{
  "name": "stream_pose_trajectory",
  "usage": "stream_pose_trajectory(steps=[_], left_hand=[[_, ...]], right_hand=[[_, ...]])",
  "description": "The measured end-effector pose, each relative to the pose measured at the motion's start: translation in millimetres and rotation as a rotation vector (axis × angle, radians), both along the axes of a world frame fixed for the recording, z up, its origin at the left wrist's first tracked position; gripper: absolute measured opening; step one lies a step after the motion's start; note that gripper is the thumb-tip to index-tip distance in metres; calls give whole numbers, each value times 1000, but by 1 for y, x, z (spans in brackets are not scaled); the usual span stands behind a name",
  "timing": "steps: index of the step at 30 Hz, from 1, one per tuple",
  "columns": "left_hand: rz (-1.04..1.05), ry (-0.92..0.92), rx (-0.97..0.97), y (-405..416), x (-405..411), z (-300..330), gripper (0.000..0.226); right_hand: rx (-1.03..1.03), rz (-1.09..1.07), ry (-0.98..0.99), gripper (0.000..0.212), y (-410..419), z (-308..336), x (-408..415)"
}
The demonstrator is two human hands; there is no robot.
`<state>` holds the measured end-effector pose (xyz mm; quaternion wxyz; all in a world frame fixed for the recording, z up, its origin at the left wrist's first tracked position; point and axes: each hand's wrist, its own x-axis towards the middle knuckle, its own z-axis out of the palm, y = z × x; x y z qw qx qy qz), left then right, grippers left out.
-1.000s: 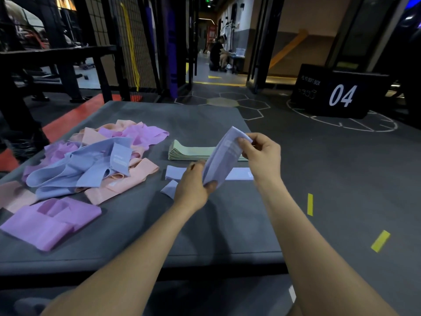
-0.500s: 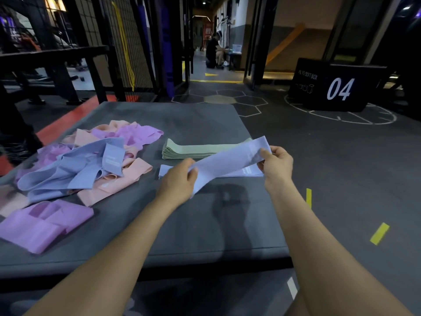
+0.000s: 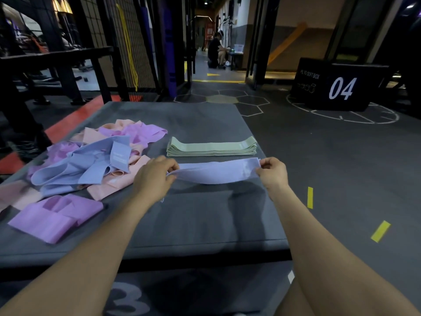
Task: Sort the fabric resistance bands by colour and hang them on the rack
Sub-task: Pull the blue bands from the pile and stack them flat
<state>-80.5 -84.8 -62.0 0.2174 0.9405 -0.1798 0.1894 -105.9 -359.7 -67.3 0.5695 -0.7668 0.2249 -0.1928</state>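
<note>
A pale blue band (image 3: 216, 171) is stretched flat and level between my hands, just above the grey mat (image 3: 193, 220). My left hand (image 3: 153, 179) pinches its left end and my right hand (image 3: 272, 172) pinches its right end. Behind it lies a neat stack of green bands (image 3: 211, 147). A loose heap of blue bands (image 3: 79, 166), pink bands (image 3: 114, 185) and purple bands (image 3: 145, 131) covers the mat's left side. A folded purple band (image 3: 54, 215) lies near the front left. No rack for hanging is clearly visible.
A black soft box marked 04 (image 3: 337, 87) stands on the floor at the far right. Dark metal frames and a mesh wall (image 3: 109, 42) rise behind the mat on the left. A person (image 3: 215, 51) crouches far down the corridor.
The blue band was held upright between my hands; now it is pulled out flat and lowered toward the mat in front of the green stack. My hands have moved apart.
</note>
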Motion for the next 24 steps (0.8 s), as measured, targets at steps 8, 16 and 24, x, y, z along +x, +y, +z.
stream_pose_trajectory(steps=[8,16,24], left_hand=[[85,192,193,18,6,-17,25],[113,300,-33,30,11,-17,21],[115,367,-903,27,20,-11,18]], right_hand=[[-293,18,222,14,-5,-14,-7],[-306,-13,250,17,-6,-15,-7],[-165,-70,40,12,-11,-9,-6]])
